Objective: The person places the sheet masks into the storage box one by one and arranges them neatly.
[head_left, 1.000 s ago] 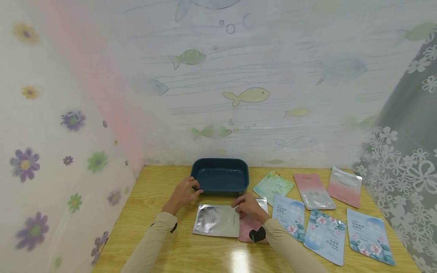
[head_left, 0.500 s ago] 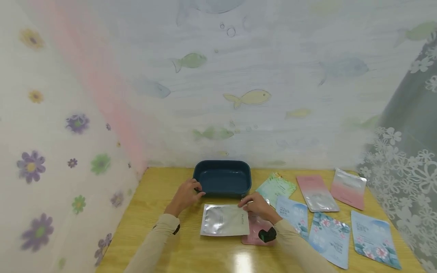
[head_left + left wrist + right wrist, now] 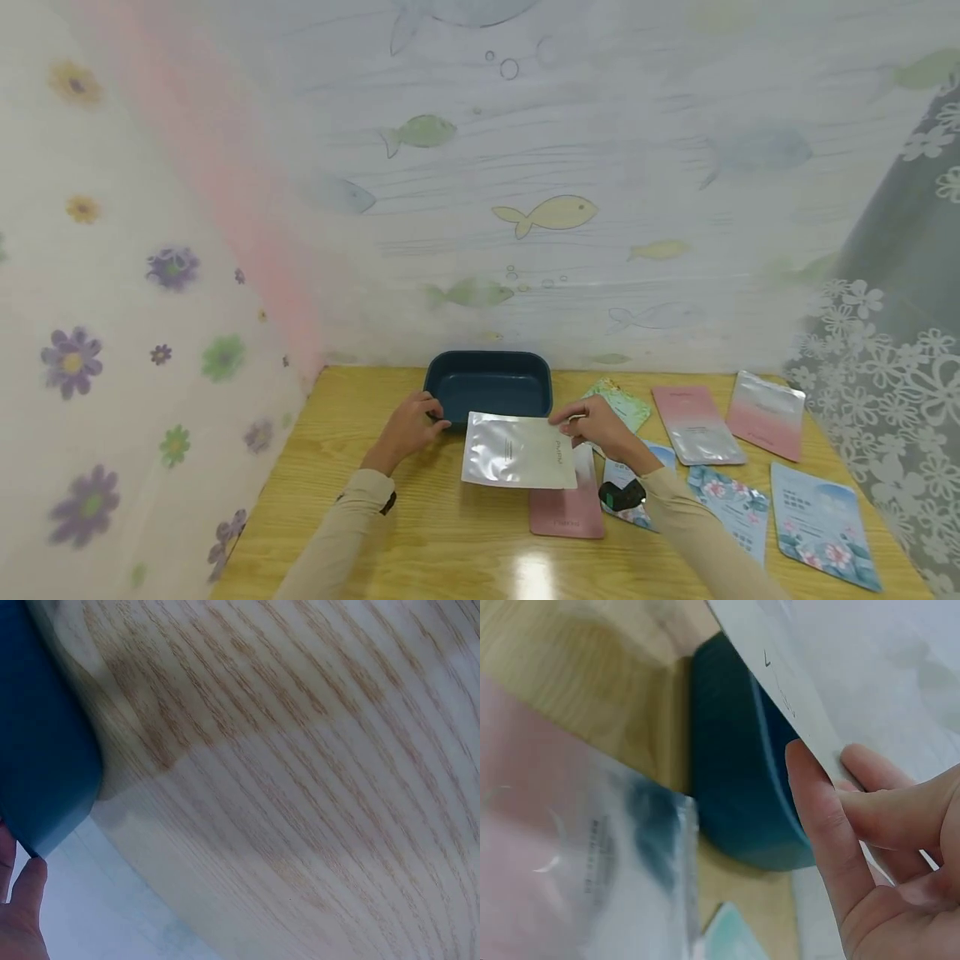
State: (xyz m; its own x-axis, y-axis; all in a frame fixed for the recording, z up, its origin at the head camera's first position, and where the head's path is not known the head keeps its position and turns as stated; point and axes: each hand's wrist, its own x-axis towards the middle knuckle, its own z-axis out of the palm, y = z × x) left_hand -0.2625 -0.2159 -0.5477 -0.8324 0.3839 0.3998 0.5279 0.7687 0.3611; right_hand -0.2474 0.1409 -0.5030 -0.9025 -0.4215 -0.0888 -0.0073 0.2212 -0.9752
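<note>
A silver and pale cream foil sachet (image 3: 517,454) is pinched at its right end by my right hand (image 3: 596,427); the right wrist view shows thumb and fingers (image 3: 821,814) on either side of its edge. It is raised off the table, in front of the dark blue rectangular bin (image 3: 487,387), hiding part of the bin's front. With thumb and fingers, my left hand (image 3: 408,429) pinches the bin's rim at the front left corner, also seen in the left wrist view on the blue wall (image 3: 45,750). A pink and silver sachet (image 3: 566,510) lies below the raised one, partly covered.
Several sachets lie to the right: a green one (image 3: 618,404), pink and silver ones (image 3: 693,421) (image 3: 765,415), and blue floral ones (image 3: 821,525). Patterned curtains (image 3: 480,325) rise behind the wooden table (image 3: 360,392).
My right hand has lifted the silver and cream sachet off the table, moving it up and to the right toward the bin. More of the pink sachet shows. My left hand stays at the bin's corner.
</note>
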